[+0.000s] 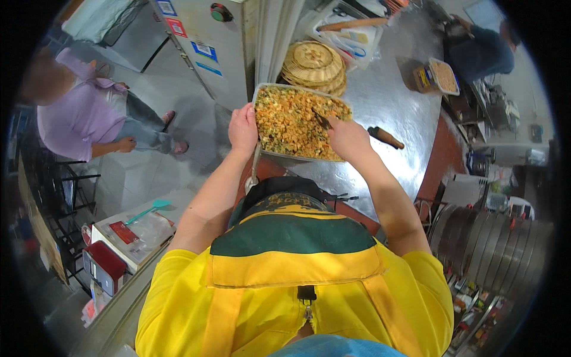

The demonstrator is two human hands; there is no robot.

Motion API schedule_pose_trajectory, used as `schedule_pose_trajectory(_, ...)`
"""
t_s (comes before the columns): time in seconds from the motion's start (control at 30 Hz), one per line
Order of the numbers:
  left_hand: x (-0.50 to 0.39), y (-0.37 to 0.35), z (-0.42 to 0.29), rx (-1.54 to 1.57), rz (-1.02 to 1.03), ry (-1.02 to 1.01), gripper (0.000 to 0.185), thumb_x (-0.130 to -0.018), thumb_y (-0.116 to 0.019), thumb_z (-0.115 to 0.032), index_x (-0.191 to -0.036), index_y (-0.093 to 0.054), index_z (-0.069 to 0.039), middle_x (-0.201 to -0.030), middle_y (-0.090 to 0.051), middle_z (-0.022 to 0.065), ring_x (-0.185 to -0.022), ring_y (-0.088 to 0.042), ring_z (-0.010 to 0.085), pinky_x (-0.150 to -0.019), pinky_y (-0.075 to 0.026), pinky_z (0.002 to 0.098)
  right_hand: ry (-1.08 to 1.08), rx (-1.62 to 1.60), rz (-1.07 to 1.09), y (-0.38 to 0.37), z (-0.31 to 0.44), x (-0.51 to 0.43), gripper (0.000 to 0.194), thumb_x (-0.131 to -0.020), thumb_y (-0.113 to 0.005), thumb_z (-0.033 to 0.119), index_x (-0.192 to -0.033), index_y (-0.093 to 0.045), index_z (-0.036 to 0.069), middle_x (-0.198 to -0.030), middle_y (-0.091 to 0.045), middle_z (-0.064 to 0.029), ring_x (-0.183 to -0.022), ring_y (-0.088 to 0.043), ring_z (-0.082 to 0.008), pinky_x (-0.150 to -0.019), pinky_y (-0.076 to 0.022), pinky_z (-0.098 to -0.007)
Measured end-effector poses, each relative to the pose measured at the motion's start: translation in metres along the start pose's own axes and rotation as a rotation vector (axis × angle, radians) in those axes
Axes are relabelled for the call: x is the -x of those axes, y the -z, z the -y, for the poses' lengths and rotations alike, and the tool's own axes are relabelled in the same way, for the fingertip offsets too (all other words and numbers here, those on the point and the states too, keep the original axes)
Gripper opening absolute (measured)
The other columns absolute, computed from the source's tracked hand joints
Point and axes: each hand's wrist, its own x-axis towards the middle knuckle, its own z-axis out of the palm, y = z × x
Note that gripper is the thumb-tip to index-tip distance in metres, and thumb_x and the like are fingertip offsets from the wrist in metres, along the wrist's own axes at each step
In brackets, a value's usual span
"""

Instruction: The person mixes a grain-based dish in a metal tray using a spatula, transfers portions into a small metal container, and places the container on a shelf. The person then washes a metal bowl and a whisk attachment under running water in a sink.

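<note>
A rectangular plastic tub (299,157) sits at the near left of the metal worktop, full of a chopped orange, green and pale food mixture (290,120). My left hand (243,129) grips the tub's left rim. In my right hand (350,139) is a dark utensil (320,118), its tip down in the mixture; the exact kind of utensil cannot be told. Just right of that hand lies a short tool with a brown wooden handle (387,137).
Round woven bamboo lids (314,62) are stacked behind the tub. Beyond is a bin of utensils (352,38). Another container (444,76) stands on the worktop (392,107) at far right. Someone in lilac (84,111) is at left, another person (479,51) at upper right. Stacked metal steamers (490,245) stand right.
</note>
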Motion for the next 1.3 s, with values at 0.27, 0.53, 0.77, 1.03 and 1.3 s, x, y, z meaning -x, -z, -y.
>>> schedule_pose_trajectory(0.27,-0.003,0.003,-0.007,-0.094,0.113,0.133,0.027,-0.095,-0.044,-0.033,-0.098,-0.058,-0.01,-0.097,-0.054,0.0231,-0.087,-0.058,0.0429,-0.075,-0.047,0.0517,0.012,-0.082,-0.146,-0.001,0.014,0.005,0.04,-0.09,-0.05,0.024,-0.129,-0.05,0.015,-0.085,-0.066,-0.0227,-0.078,-0.063,-0.0426,-0.068,-0.0498,-0.0529)
schedule_pose_trajectory(0.53,0.006,0.011,-0.013,-0.005,0.025,0.165,0.028,-0.096,-0.045,-0.033,-0.113,-0.062,-0.018,-0.098,-0.056,0.0118,-0.091,-0.058,0.0365,-0.077,-0.048,0.0469,-0.007,0.03,-0.051,-0.006,0.031,-0.009,0.034,-0.085,-0.053,0.019,-0.117,-0.061,0.012,-0.088,-0.066,-0.0236,-0.084,-0.064,-0.0403,-0.076,-0.0517,-0.0496)
schedule_pose_trajectory(0.77,0.006,0.007,-0.008,0.016,-0.017,0.147,0.029,-0.095,-0.046,-0.034,-0.112,-0.063,-0.017,-0.1,-0.056,0.012,-0.092,-0.058,0.0374,-0.079,-0.048,0.046,-0.032,0.057,-0.019,-0.002,0.04,-0.009,0.027,-0.086,-0.051,0.019,-0.11,-0.06,0.008,-0.09,-0.067,-0.0199,-0.088,-0.065,-0.0389,-0.076,-0.052,-0.0483)
schedule_pose_trajectory(1.03,0.004,0.08,0.037,0.229,-0.276,0.252,0.042,-0.09,-0.06,-0.033,-0.123,-0.059,-0.008,-0.094,-0.053,0.0122,-0.091,-0.054,0.0237,-0.082,-0.045,0.0373,0.085,0.119,-0.017,-0.008,0.029,-0.018,0.027,-0.086,-0.051,0.018,-0.109,-0.061,0.007,-0.092,-0.067,-0.0207,-0.088,-0.065,-0.0373,-0.077,-0.0526,-0.0472)
schedule_pose_trajectory(1.3,-0.019,0.272,0.079,0.679,-1.152,0.164,0.073,-0.086,-0.062,-0.012,-0.148,-0.025,-0.006,-0.085,-0.043,0.0001,-0.074,-0.044,0.0106,-0.069,-0.042,0.0257,0.082,0.172,-0.028,-0.01,0.039,-0.025,0.023,-0.088,-0.047,0.012,-0.102,-0.063,0.004,-0.092,-0.067,-0.0221,-0.089,-0.065,-0.0383,-0.076,-0.0529,-0.0468)
